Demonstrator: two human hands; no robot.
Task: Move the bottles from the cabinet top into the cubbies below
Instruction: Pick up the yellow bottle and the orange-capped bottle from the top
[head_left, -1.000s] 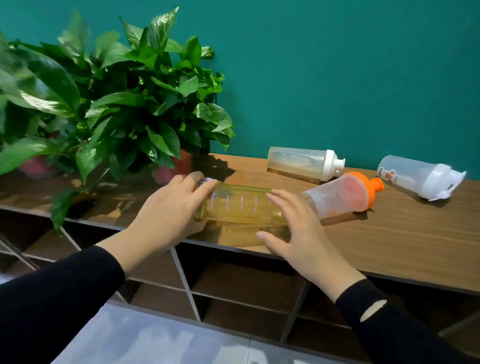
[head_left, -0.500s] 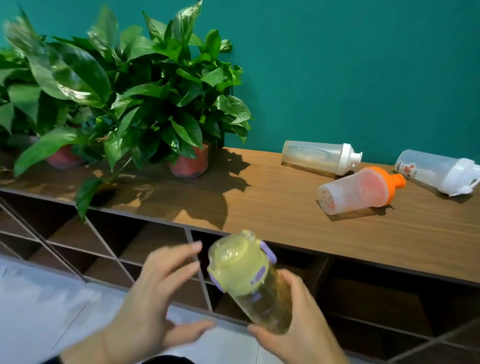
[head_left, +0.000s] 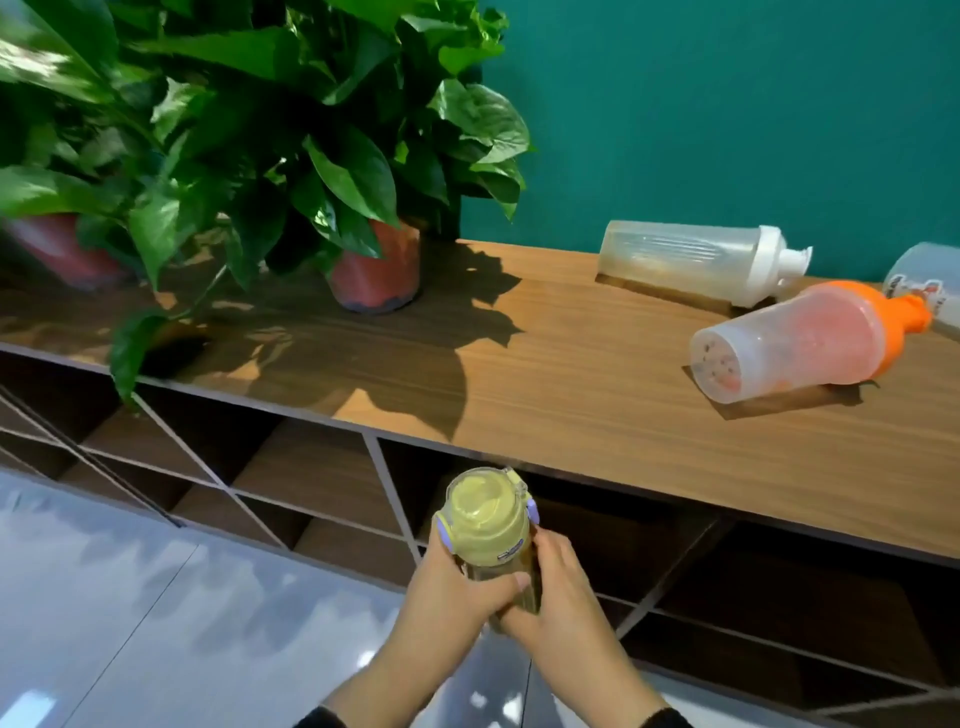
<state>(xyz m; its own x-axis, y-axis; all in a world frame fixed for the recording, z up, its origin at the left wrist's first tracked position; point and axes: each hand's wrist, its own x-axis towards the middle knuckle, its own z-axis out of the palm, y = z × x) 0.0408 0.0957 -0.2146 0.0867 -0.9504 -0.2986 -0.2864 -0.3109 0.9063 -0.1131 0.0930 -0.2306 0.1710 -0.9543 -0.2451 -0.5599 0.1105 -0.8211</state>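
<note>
Both hands, left (head_left: 457, 597) and right (head_left: 558, 603), grip the yellow bottle (head_left: 488, 530), hiding its base. Three bottles lie on the counter (head_left: 571, 364); one (head_left: 924, 286) is cut off.

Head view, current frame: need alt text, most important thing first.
Both hands, left hand and right hand, grip a yellow-lidded translucent bottle in front of the wooden cabinet's open cubbies. On top lie an orange-capped bottle, a white-capped clear bottle, a third at the right edge, plus potted plants.
</note>
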